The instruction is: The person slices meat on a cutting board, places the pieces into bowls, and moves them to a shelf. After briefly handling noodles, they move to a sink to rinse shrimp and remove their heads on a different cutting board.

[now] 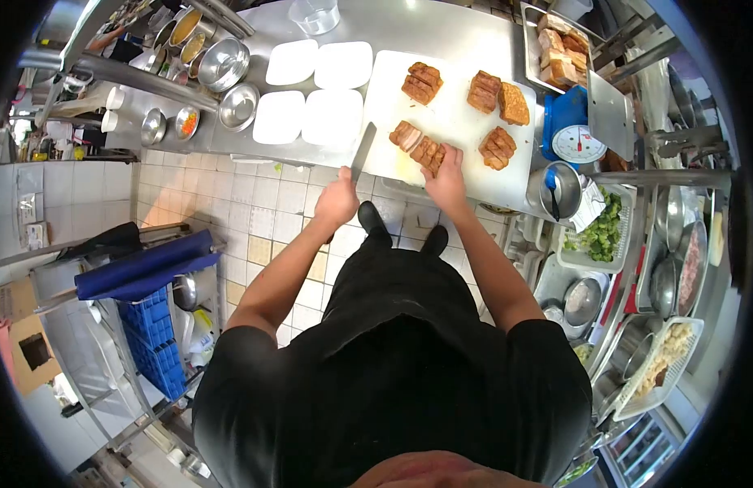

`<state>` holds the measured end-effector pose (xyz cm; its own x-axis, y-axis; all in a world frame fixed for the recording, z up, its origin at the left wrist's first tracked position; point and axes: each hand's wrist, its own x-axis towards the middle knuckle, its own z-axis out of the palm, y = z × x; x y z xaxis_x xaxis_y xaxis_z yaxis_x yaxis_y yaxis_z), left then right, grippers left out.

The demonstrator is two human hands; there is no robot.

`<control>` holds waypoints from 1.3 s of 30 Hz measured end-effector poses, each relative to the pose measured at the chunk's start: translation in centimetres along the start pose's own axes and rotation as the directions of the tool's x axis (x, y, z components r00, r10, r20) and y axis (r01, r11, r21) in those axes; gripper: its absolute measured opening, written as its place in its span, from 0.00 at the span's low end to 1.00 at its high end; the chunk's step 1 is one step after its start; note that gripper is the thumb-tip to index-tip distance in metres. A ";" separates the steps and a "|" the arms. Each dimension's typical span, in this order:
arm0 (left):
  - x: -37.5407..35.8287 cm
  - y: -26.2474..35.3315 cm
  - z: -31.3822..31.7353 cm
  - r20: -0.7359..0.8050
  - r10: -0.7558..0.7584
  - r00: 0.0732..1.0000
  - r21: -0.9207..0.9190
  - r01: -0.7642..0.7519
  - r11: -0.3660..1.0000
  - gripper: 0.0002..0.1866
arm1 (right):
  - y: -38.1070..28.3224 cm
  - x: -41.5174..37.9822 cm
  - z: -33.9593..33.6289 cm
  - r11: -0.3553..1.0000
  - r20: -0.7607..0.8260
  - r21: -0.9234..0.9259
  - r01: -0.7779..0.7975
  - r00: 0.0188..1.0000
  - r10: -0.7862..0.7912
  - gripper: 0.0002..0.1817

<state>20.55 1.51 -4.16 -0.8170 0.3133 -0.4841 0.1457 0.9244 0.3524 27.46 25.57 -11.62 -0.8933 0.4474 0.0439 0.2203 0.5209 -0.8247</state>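
My left hand (336,198) is closed around the handle of a knife (364,148), its blade pointing away from me over the left edge of the white cutting board (454,98). With bent fingers, my right hand (447,177) grips the near end of a browned pork belly piece (407,137) on the board. Cut lines and paler layers show across this piece. Further browned pork pieces lie around it: one at the back (422,83), two side by side (484,91) (514,104), and one to the right (497,148).
Several white square plates (342,65) stand left of the board, beside metal bowls (238,106). On the right are a blue dial scale (565,122), a tray (544,80) of pork pieces, a metal pot (565,183) and a basket of green vegetables (602,232). Blue crates (153,342) stand lower left.
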 end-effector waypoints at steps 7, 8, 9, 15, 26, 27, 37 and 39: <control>5.4 1.1 -1.1 0.011 0.052 0.999 -0.027 -0.052 0.998 0.16 | -1.8 5.3 3.1 0.998 0.023 -0.039 0.059 0.998 -0.058 0.39; 6.0 0.7 -1.3 -0.039 0.053 0.998 -0.030 -0.054 0.998 0.15 | -1.9 6.7 3.3 0.997 0.055 -0.046 0.065 0.996 -0.063 0.40; 6.2 0.4 -1.6 -0.086 0.053 0.995 -0.034 -0.056 0.998 0.13 | -2.0 7.4 3.2 0.996 0.087 -0.055 0.069 0.994 -0.064 0.40; 1.8 2.8 -3.4 -0.199 0.154 0.968 -0.092 -0.175 0.980 0.12 | 1.4 5.6 -0.8 0.975 0.084 -0.215 0.061 0.996 -0.044 0.47; 2.0 10.3 -0.2 -0.009 0.235 0.972 0.064 -0.234 0.970 0.12 | 2.0 3.9 -1.8 0.929 0.034 -0.370 -0.031 0.998 0.047 0.42; 2.2 10.1 0.3 0.011 0.211 0.977 0.078 -0.212 0.974 0.13 | 2.8 3.0 -2.8 0.954 0.055 -0.298 0.023 0.998 -0.007 0.39; 0.2 13.6 1.4 0.147 0.202 0.968 0.093 -0.216 0.972 0.14 | 2.8 2.4 -6.4 0.946 0.198 -0.155 0.283 0.947 -0.251 0.23; 0.1 13.9 2.3 0.173 0.161 0.972 0.137 -0.186 0.973 0.14 | 3.2 3.0 -6.3 0.945 0.246 -0.142 0.294 0.936 -0.254 0.21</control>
<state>23.72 14.90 -1.12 -0.6740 0.4911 -0.5519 0.3702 0.8710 0.3230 27.94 33.13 -10.58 -0.9879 0.1078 0.1119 0.0015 0.7267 -0.6870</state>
